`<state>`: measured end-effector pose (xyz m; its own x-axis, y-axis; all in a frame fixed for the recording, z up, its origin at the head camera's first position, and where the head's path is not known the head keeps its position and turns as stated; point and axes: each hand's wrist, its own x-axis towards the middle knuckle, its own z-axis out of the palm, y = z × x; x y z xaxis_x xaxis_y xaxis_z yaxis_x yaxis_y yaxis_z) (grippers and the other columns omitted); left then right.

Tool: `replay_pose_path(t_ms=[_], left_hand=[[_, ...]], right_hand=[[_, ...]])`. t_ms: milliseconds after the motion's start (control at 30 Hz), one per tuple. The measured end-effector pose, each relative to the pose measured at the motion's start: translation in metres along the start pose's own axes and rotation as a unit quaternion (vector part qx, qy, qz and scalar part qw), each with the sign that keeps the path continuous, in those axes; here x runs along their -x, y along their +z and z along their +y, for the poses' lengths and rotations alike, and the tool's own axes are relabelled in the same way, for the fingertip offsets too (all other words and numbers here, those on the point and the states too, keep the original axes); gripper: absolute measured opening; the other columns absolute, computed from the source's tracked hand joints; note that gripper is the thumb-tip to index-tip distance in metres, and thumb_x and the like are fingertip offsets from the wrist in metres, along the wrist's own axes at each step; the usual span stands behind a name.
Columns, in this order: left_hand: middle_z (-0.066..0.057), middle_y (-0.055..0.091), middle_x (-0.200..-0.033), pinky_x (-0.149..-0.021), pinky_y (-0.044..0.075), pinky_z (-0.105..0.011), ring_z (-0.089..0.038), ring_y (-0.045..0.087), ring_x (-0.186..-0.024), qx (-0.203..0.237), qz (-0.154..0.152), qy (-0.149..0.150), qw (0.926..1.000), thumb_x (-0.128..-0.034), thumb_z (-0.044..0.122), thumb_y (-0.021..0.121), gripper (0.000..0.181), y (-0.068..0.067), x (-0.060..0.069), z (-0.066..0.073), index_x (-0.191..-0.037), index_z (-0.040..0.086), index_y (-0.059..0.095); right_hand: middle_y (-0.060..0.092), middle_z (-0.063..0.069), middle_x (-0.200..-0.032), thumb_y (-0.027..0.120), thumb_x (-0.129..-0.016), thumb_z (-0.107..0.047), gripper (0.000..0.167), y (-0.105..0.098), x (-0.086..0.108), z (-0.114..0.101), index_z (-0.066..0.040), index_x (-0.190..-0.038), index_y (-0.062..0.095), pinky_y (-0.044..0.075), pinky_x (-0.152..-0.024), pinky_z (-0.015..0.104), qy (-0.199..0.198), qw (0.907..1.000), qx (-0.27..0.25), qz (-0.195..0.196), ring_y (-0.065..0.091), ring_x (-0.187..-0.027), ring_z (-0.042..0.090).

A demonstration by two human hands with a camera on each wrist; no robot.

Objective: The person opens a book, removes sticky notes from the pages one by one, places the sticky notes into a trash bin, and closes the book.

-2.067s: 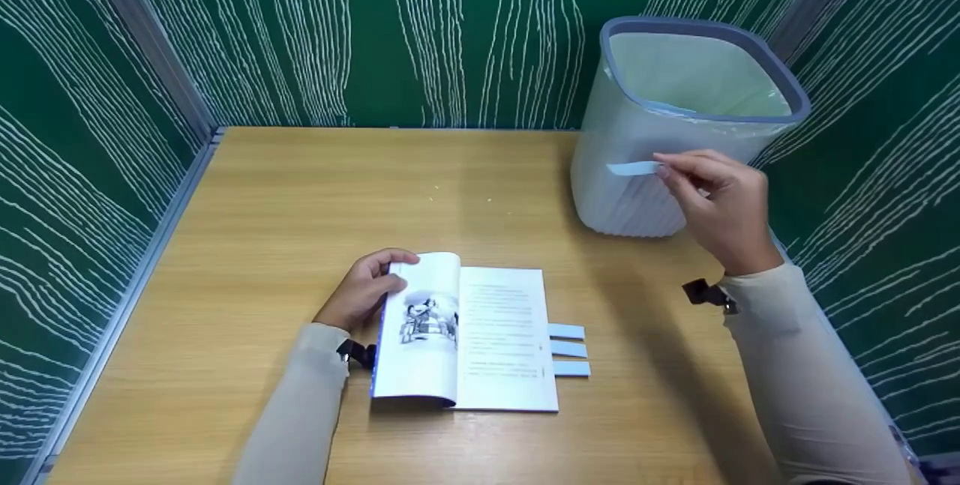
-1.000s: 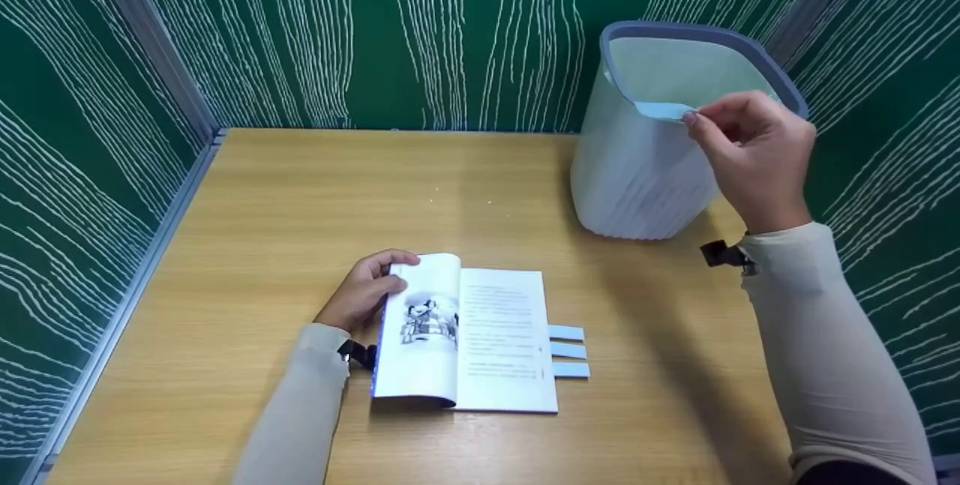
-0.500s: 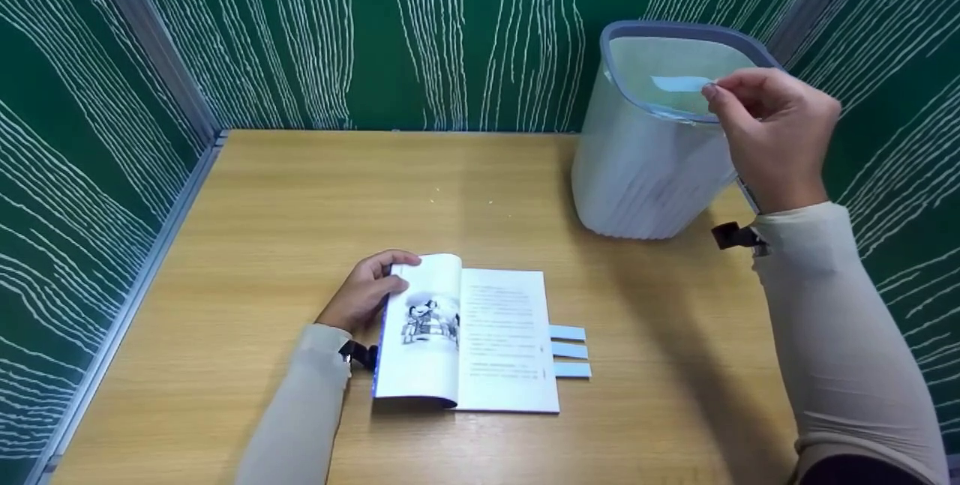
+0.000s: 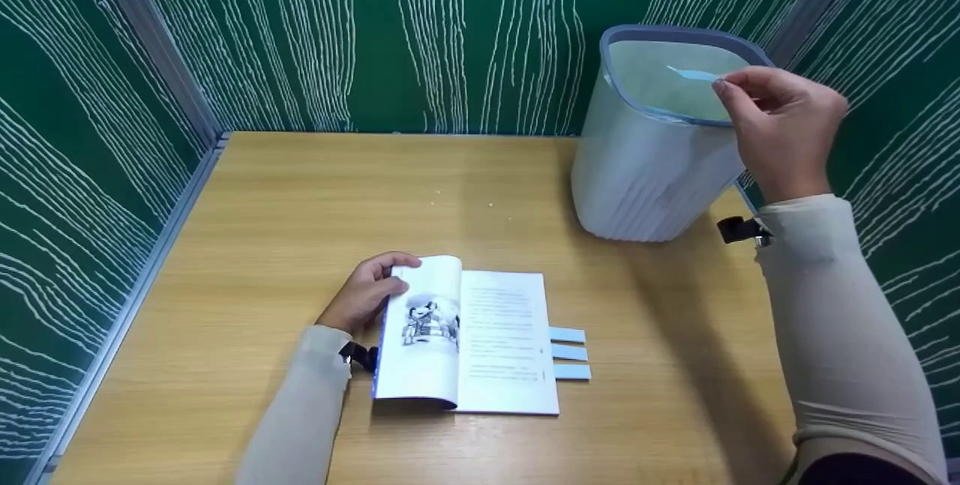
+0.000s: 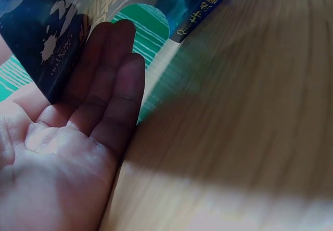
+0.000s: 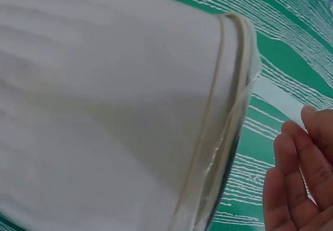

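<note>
Presently, right hand [image 4: 791, 125]: nearly closed, pinching a strip [image 4: 694, 75]
Strip: over the mouth of the bin [image 4: 652, 170], not yet released
Left hand [image 4: 365, 294]: half-closed, gripping the open book's [image 4: 502, 342] left side
Tabs [image 4: 570, 352]: three at the book's right edge, seemingly left to do
Bin: bottom hidden, amount done unclear

Rows of print are filling the right page [image 4: 504, 320] of the open book [image 4: 420, 376], too small to read. White and gold characters are crossing its dark blue cover [image 5: 26, 46]; others are lining its spine [image 5: 205, 12], none clearly legible.
</note>
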<state>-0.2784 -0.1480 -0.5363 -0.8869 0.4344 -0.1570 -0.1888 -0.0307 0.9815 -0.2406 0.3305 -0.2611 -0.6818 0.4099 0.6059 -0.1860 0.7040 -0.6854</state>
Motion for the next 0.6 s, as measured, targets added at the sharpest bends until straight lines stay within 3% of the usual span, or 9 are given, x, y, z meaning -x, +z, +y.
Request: replay_pose_path(t_ms=[233, 433, 600], left_hand=[[-0.014, 0.060, -0.119, -0.062, 0.060, -0.030, -0.024, 0.071, -0.085, 0.004, 0.001, -0.004, 1.0000, -0.0911, 0.000, 0.059, 0.039, 0.000, 0.000, 0.001, -0.129, 0.007, 0.066], [-0.014, 0.061, -0.120, -0.067, 0.062, -0.031, -0.024, 0.070, -0.090, -0.001, 0.002, 0.001, 1.0000, -0.0912, 0.000, 0.060, 0.039, 0.000, 0.000, 0.001, -0.129, 0.007, 0.066], [-0.014, 0.062, -0.123, -0.070, 0.062, -0.031, -0.025, 0.070, -0.093, -0.006, 0.000, 0.001, 1.0000, -0.0916, 0.001, 0.061, 0.038, 0.000, 0.000, 0.001, -0.128, 0.008, 0.067]], right_hand=[[0.077, -0.006, -0.117, 0.071, -0.092, -0.046, 0.031, 0.003, -0.008, 0.011, -0.027, -0.114, 0.081, 0.055, -0.098, 0.022, 0.039, 0.9977, 0.032, -0.044, 0.065, -0.101, 0.005], [0.077, -0.006, -0.117, 0.070, -0.093, -0.045, 0.029, 0.010, -0.011, 0.029, -0.029, -0.116, 0.080, 0.055, -0.095, 0.020, 0.032, 0.9950, 0.057, -0.076, 0.065, -0.098, 0.006], [0.077, -0.005, -0.117, 0.071, -0.093, -0.046, 0.029, 0.013, -0.012, 0.040, -0.031, -0.116, 0.080, 0.055, -0.095, 0.021, 0.045, 0.9937, 0.044, -0.092, 0.067, -0.096, 0.007]])
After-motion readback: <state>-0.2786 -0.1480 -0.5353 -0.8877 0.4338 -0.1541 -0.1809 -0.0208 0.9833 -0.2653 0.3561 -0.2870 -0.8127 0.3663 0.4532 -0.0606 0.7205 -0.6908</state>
